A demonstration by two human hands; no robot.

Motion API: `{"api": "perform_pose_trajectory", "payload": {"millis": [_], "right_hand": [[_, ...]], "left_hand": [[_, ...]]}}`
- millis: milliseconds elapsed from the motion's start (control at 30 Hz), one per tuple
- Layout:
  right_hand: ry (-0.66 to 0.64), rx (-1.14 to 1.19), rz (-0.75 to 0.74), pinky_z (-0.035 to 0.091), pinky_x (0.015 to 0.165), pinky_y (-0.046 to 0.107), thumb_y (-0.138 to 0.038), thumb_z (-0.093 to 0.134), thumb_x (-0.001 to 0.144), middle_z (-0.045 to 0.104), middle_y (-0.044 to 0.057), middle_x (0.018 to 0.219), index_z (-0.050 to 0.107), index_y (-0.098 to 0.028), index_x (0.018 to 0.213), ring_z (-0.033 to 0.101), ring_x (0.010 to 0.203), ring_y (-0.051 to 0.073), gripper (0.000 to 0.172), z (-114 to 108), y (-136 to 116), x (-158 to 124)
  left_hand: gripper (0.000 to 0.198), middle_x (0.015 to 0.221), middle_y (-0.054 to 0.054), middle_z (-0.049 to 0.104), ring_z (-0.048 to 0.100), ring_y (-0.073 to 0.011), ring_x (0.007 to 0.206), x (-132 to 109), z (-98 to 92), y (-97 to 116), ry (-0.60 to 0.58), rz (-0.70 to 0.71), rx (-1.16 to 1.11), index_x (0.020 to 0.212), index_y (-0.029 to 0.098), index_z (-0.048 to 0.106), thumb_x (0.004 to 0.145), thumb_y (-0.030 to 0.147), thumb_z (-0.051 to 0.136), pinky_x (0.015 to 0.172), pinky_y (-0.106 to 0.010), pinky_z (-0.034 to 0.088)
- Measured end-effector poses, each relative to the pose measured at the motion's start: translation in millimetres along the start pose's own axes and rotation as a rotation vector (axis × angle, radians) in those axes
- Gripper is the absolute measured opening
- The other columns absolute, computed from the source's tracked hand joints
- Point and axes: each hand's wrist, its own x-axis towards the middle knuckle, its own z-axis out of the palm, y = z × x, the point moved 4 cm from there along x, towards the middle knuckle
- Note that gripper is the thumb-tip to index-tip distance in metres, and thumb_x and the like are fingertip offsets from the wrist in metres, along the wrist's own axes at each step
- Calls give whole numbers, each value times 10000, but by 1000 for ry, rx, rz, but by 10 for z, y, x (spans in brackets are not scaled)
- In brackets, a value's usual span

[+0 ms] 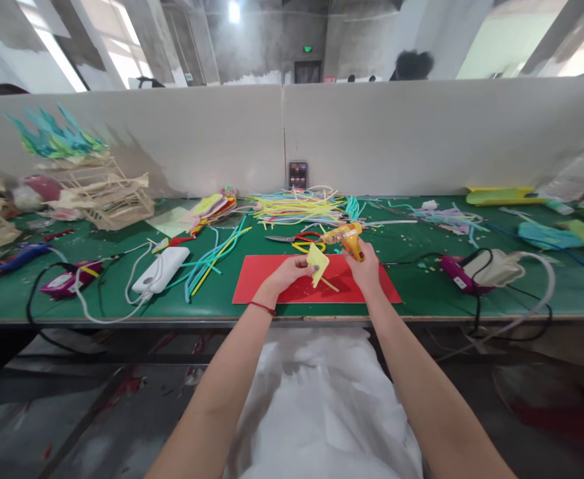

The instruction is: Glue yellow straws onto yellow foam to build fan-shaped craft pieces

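My left hand (292,271) pinches a small pale yellow craft piece (318,263) above a red sheet (257,279). A thin yellowish strip (330,285) shows just below the piece; I cannot tell if the two are joined. Wrapped around the handle of a yellow glue gun (348,238) is my right hand (364,266). The gun's nozzle points left, close to the yellow piece. Just behind lie scissors (292,239) with red and yellow handles, partly hidden by the gun and the piece.
Behind is a pile of coloured strips (302,209), with a phone (298,174) against the partition. A white power bank-like box (161,269) with cables sits left, beside loose strips (215,259). Purple plug blocks (67,281) lie at both sides. Stick-built models (107,193) stand back left.
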Motion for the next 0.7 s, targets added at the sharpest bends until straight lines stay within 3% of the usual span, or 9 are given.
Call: {"api": "perform_pose_trajectory", "payload": {"millis": [167, 300, 400, 500, 567, 700], "right_hand": [[64, -195, 162, 447, 849, 406, -421, 614, 717, 587, 116, 1016, 566, -152, 1172, 537, 944, 253, 531, -14, 133, -13], [154, -332, 311, 398, 864, 528, -442, 660, 682, 592, 157, 1028, 605, -173, 1091, 509, 972, 324, 493, -37, 228, -67], [175, -330, 255, 362, 880, 572, -428, 666, 695, 576, 190, 1074, 608, -163, 1087, 487, 1007, 351, 477, -46, 157, -88], [181, -312, 74, 327, 939, 569, -382, 568, 802, 552, 184, 1155, 601, -174, 1122, 465, 1080, 335, 383, -99, -23, -86], [82, -279, -78, 347, 955, 533, -319, 490, 862, 571, 151, 1125, 639, -201, 1070, 488, 1070, 300, 281, -115, -144, -92], [-415, -152, -451, 465, 866, 388, -186, 409, 898, 623, 80, 992, 694, -259, 979, 574, 958, 213, 305, -23, -341, -227]], "left_hand": [[466, 787, -45, 696, 599, -133, 739, 5, -11, -10, 35, -8, -87, 784, 117, 718, 452, 413, 856, 790, -279, 446], [448, 786, -21, 692, 613, -114, 743, -11, -25, 12, 120, -41, -238, 797, 132, 709, 435, 335, 876, 802, -267, 456], [336, 777, -11, 689, 623, -99, 717, -29, -38, 37, 197, -69, -335, 784, 139, 700, 502, 228, 860, 776, -250, 475], [224, 784, -13, 692, 632, -90, 688, -42, -50, 53, 250, -83, -401, 801, 143, 692, 606, 150, 802, 764, -240, 497], [177, 791, -18, 697, 637, -85, 676, -48, -60, 60, 273, -76, -437, 814, 145, 687, 656, 133, 766, 739, -222, 505], [114, 778, -11, 700, 640, -78, 668, -55, -84, 73, 310, -27, -531, 809, 151, 677, 707, 124, 718, 661, -178, 504]]}}
